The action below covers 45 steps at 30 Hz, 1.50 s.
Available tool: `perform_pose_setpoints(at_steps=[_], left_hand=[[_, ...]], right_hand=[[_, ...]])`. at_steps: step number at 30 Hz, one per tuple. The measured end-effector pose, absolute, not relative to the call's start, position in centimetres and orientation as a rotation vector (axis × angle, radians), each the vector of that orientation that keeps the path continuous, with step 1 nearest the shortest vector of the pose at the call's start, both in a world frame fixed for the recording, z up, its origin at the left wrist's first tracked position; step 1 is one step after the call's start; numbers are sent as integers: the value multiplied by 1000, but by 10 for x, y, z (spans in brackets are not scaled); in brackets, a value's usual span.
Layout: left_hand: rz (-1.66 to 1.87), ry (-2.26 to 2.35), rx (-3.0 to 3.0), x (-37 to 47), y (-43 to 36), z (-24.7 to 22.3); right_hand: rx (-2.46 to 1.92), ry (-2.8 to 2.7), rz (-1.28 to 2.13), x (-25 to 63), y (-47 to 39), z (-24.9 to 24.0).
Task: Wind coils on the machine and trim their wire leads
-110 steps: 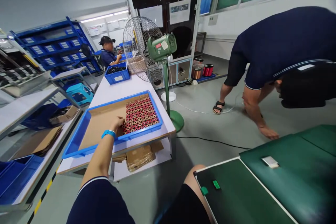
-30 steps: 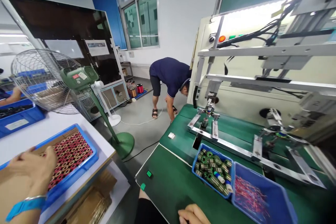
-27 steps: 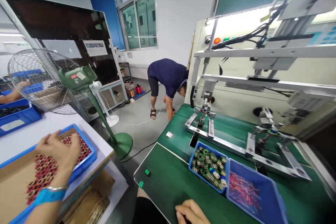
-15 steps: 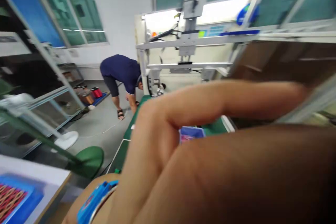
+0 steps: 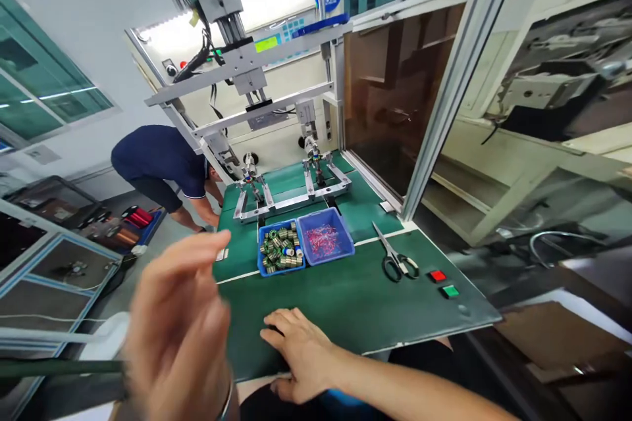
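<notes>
My left hand (image 5: 178, 332) is raised in front of me at the lower left, blurred, fingers spread, with nothing visible in it. My right hand (image 5: 301, 352) lies flat on the green bench mat (image 5: 355, 302) near its front edge, holding nothing. Beyond it, apart from both hands, stand two small blue bins side by side: one (image 5: 280, 252) filled with several green-and-copper wound cores, the other (image 5: 324, 240) with thin red wire pieces. Black-handled scissors (image 5: 397, 260) lie to the right of the bins.
Behind the bins two metal holding fixtures (image 5: 251, 187) (image 5: 316, 168) stand under the machine's gantry. A red button (image 5: 437, 275) and a green button (image 5: 449, 290) sit at the mat's right. A person in a dark shirt (image 5: 158, 158) bends over at the left. An open cabinet frame rises on the right.
My view has swung from the blue tray of red parts on the left table to the green bench. My left hand left that tray and rose before me; my right hand stays on the mat.
</notes>
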<state>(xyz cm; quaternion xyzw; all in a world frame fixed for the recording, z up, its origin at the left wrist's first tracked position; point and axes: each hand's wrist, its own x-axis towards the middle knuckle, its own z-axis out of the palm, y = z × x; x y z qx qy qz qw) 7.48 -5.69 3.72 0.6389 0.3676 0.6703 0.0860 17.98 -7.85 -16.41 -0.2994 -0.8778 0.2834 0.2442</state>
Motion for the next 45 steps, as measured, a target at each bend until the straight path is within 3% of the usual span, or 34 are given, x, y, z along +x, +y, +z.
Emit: perform_pose_setpoints(at_steps=[5,8,15,21,34,45], left_hand=[[1640,1613,1913,49,66,-47],[1445,1604,2072,31,93,-83],[926,1510,2326,8,64,-91],[679,1530,2251,6,70,-99],[860,1454,2409,32,69,-106],[1195,1745,2191,31,78,-113]], right_hand=[[-638,-2749,488,143,-62,-169],[-551,-2835,410,115,-48,-182],[-497,-2721,598,105,-34,-199],[-498,-2626,811,95,-27,-215],[-467,-2623,1039,102,-29,-204],[-437,-2623,924,95,-28,-218]])
